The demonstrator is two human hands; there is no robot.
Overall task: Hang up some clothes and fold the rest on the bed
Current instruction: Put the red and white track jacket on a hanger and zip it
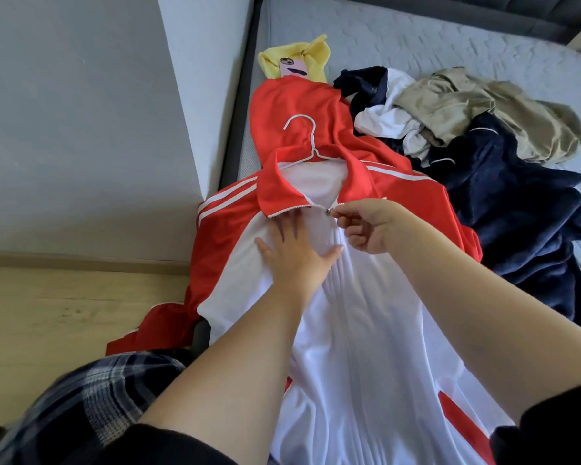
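A red and white track jacket [366,313] lies front-up on the bed [416,38], with a white wire hanger [307,142] inside its collar and the hook resting on the red hood. My left hand [292,250] presses flat on the white chest panel, fingers spread. To its right, my right hand [369,226] pinches the zipper pull [331,211] near the collar. The zipper is closed below the pull.
A pile of navy, white and beige clothes [483,129] lies to the right of the jacket. A yellow garment [302,58] with a pink phone [294,68] on it sits beyond the hood. Grey wall and wooden floor [64,313] are at left.
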